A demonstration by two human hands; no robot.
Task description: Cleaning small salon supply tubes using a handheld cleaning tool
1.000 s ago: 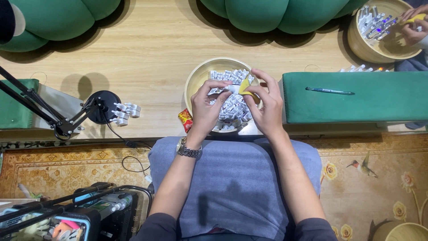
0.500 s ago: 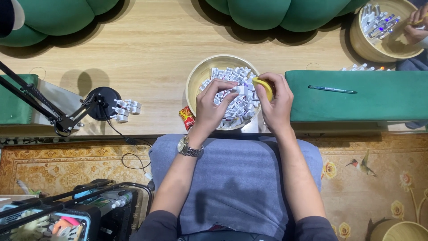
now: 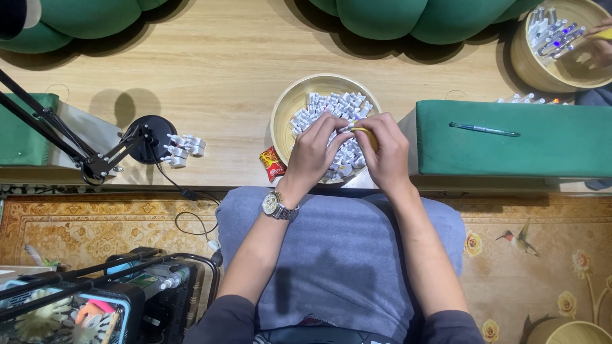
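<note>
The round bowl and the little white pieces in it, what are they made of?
The round bowl looks like pale bamboo or wood, matte, with faint grain on its wall. The little white pieces seem to be smooth moulded plastic, slightly shiny.

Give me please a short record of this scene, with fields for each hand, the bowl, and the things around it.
left hand: left hand over the bowl, fingers curled on small white parts; a wristwatch on the wrist
right hand: right hand holds a yellow piece, meeting the left hand
bowl: round wooden bowl, filled with small white parts
beside bowl: red wrapper at its left edge
right side: green cushion with a pen on top
left side: black lamp stand with white parts next to it
far right: another person's bowl
</note>
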